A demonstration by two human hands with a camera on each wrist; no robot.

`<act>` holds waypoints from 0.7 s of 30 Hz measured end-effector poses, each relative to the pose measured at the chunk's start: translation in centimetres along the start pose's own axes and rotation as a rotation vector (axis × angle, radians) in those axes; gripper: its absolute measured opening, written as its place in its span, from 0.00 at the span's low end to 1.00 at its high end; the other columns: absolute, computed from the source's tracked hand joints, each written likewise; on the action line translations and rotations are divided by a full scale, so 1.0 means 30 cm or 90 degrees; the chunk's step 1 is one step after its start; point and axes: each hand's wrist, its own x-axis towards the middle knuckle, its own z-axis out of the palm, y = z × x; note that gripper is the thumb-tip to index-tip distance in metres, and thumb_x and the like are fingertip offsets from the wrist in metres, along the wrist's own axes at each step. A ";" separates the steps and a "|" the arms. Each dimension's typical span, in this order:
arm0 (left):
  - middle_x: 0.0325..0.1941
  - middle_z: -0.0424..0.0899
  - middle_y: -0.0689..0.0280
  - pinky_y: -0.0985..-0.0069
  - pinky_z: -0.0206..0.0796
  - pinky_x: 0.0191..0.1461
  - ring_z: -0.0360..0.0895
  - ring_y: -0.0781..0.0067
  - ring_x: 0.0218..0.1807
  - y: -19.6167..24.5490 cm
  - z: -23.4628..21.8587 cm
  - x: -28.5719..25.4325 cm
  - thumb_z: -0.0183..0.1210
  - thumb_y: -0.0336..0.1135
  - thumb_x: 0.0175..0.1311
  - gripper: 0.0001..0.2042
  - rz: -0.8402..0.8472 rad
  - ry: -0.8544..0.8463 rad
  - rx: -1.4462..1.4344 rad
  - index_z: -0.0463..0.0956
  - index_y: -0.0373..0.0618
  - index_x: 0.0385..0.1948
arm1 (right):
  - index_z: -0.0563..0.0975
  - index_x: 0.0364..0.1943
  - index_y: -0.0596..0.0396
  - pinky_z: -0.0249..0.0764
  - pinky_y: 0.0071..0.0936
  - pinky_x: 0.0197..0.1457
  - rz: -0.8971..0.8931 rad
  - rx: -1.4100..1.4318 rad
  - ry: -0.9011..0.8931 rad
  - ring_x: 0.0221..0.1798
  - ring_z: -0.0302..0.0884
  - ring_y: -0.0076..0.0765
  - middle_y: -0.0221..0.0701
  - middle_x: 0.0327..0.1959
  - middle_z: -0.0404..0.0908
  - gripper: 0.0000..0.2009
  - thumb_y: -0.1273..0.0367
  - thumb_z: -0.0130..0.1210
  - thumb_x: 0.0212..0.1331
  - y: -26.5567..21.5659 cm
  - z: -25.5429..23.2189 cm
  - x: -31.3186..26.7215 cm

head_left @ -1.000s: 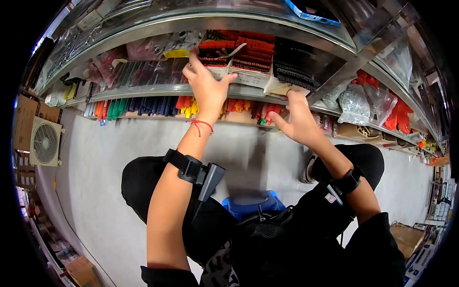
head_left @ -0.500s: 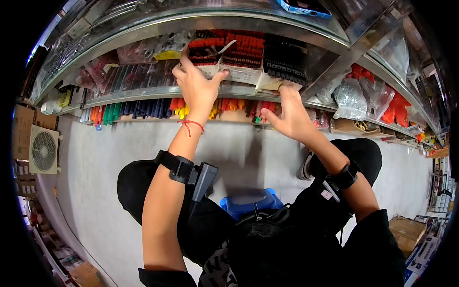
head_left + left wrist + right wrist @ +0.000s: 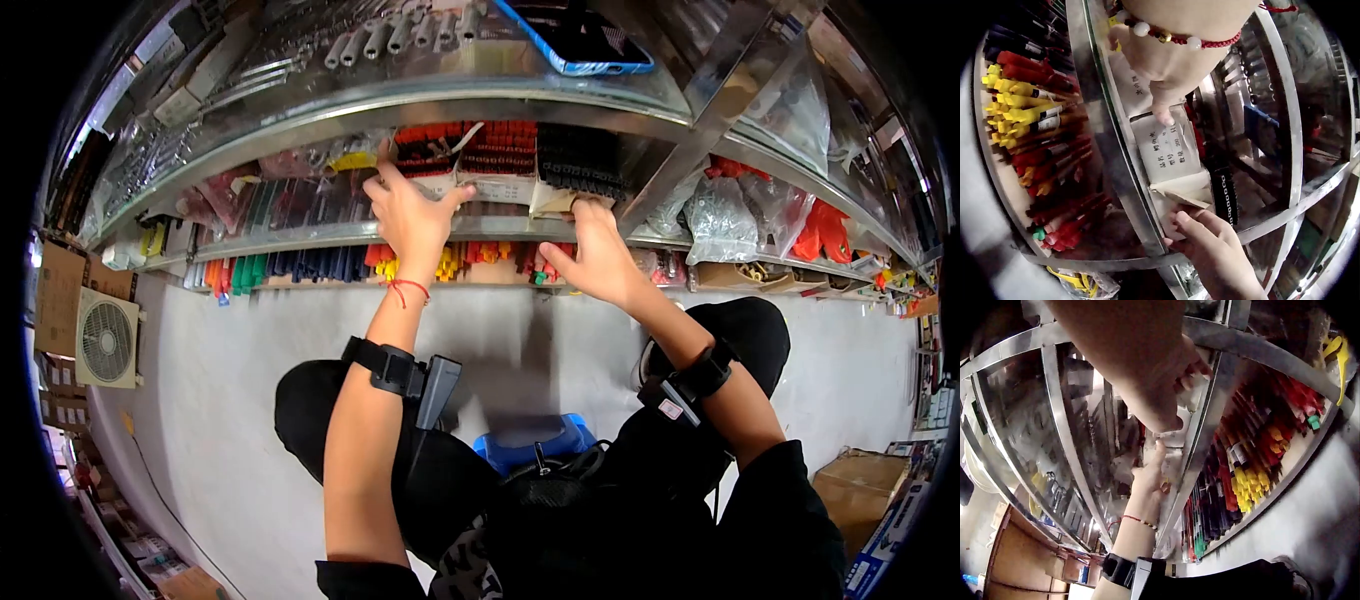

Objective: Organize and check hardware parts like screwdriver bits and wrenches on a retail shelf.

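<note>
On the shelf stand three white boxes: the left (image 3: 428, 187) and middle (image 3: 500, 188) hold red pieces, the right (image 3: 548, 203) black ones. My left hand (image 3: 412, 225) spans the left box, fingers spread along its far left side. In the left wrist view its thumb rests near the seam beside the labelled middle box (image 3: 1163, 153). My right hand (image 3: 600, 258) touches the right box's front, its bent fingertips beside a raised paper flap (image 3: 1182, 195) and its thumb held apart. The right wrist view partly hides the fingertips.
Coloured tubes (image 3: 300, 264) lie on the shelf below. Above is a glass shelf with a blue-edged phone (image 3: 590, 45) and metal sockets (image 3: 398, 38). Clear bags (image 3: 722, 222) sit right, past a metal post. A blue stool (image 3: 535, 450) is between the legs.
The head view has shifted, showing more of the upper shelf with its phone and sockets. Both hands keep nearly the same places at the boxes.
</note>
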 end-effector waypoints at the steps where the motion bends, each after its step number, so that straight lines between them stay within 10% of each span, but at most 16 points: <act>1: 0.50 0.60 0.46 0.58 0.61 0.50 0.64 0.41 0.50 0.002 0.004 0.000 0.72 0.47 0.28 0.51 -0.002 0.005 0.007 0.46 0.55 0.59 | 0.64 0.34 0.67 0.60 0.40 0.50 0.011 0.003 -0.008 0.46 0.61 0.56 0.52 0.38 0.65 0.21 0.63 0.57 0.45 -0.002 -0.007 0.005; 7: 0.54 0.50 0.43 0.64 0.56 0.56 0.57 0.43 0.55 -0.009 -0.007 0.016 0.72 0.45 0.30 0.53 0.090 0.006 -0.073 0.43 0.42 0.60 | 0.66 0.35 0.68 0.61 0.41 0.52 0.013 0.052 0.019 0.47 0.62 0.56 0.51 0.39 0.66 0.20 0.65 0.57 0.44 0.048 -0.005 0.029; 11: 0.49 0.59 0.46 0.53 0.50 0.53 0.58 0.47 0.53 0.059 -0.033 -0.006 0.69 0.46 0.32 0.36 0.220 0.052 0.185 0.65 0.37 0.46 | 0.66 0.39 0.69 0.61 0.39 0.53 -0.011 0.039 0.016 0.49 0.61 0.55 0.51 0.42 0.66 0.22 0.66 0.57 0.43 0.043 -0.017 0.015; 15: 0.50 0.66 0.64 0.59 0.43 0.56 0.57 0.58 0.57 0.096 -0.036 -0.025 0.64 0.38 0.38 0.19 0.492 0.013 0.276 0.73 0.56 0.38 | 0.65 0.42 0.69 0.59 0.38 0.57 -0.002 0.052 0.026 0.53 0.60 0.55 0.50 0.47 0.65 0.24 0.66 0.57 0.43 0.034 -0.019 0.005; 21: 0.54 0.65 0.68 0.60 0.41 0.56 0.57 0.67 0.59 0.072 -0.012 -0.004 0.64 0.32 0.36 0.18 0.530 -0.005 0.350 0.74 0.55 0.35 | 0.65 0.44 0.69 0.60 0.36 0.58 0.007 0.058 -0.004 0.54 0.60 0.53 0.49 0.48 0.65 0.25 0.66 0.57 0.44 0.032 -0.033 -0.008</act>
